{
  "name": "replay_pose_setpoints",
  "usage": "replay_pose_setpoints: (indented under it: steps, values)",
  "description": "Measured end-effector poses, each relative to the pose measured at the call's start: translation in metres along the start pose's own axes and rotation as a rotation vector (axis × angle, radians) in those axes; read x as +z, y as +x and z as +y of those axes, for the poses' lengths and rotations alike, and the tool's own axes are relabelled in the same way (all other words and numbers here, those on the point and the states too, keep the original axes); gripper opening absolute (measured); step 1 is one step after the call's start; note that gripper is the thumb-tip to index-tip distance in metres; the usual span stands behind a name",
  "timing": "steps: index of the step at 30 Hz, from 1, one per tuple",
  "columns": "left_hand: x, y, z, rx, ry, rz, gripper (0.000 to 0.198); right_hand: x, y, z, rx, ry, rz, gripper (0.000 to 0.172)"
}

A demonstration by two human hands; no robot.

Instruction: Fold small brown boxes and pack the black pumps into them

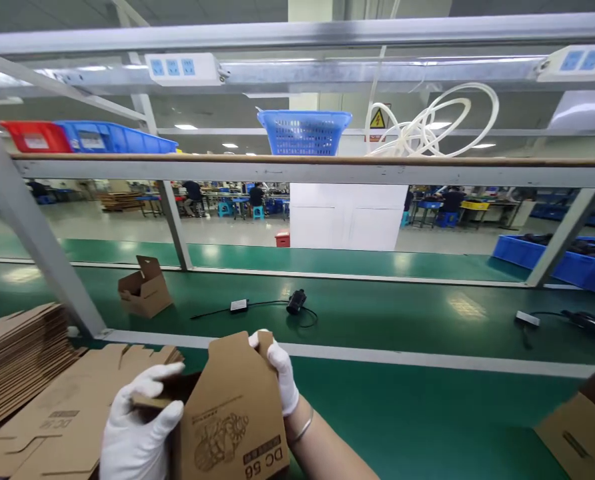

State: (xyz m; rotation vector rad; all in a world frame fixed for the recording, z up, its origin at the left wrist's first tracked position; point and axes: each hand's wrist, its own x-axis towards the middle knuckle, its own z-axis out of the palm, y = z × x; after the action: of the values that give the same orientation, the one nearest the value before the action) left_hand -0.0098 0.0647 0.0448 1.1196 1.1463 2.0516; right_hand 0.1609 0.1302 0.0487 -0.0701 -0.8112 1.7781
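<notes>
A brown cardboard box, partly folded up and printed with a line drawing and "DC 56", is held between both hands at the bench's near edge. My left hand, in a white glove, grips a flap on the box's left side between thumb and fingers. On the far right side, my gloved right hand is closed around the upper edge by a raised flap; some of its fingers are hidden behind the cardboard. Flat printed cartons lie just left of my left hand.
A stack of flattened cartons stands at left. On the green belt are an open small box, a black device with cable and another cabled device. Another box sits at lower right. Metal posts carry a shelf.
</notes>
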Motion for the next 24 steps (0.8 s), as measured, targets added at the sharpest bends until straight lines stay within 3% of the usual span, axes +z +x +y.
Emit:
replay_pose_setpoints:
  steps: [5,7,10,13,19,22,24]
  values:
    - [0.008,-0.015,0.036,0.053,-0.140,-0.135,0.047,0.003,-0.005,0.010,-0.015,-0.023,-0.059,0.051]
    - [0.006,-0.016,0.040,0.071,-0.118,-0.086,0.048,0.005,-0.009,0.009,0.002,-0.112,-0.088,0.055]
    - [0.001,-0.012,0.043,0.177,-0.066,-0.007,0.050,0.011,-0.016,0.001,0.077,-0.349,-0.230,0.069]
    - [-0.001,-0.006,0.045,0.213,-0.002,-0.014,0.049,0.018,-0.020,-0.008,0.090,-0.500,-0.316,0.073]
    - [0.003,0.000,0.047,0.259,0.214,-0.077,0.034,0.010,-0.020,-0.005,-0.146,-0.711,-0.234,0.050]
    - [0.004,-0.007,0.038,0.198,0.236,-0.230,0.060,-0.001,-0.018,-0.001,-0.336,-0.802,-0.158,0.044]
    - [0.006,-0.013,0.031,0.115,0.230,-0.282,0.063,-0.005,-0.017,0.000,-0.431,-0.857,-0.170,0.039]
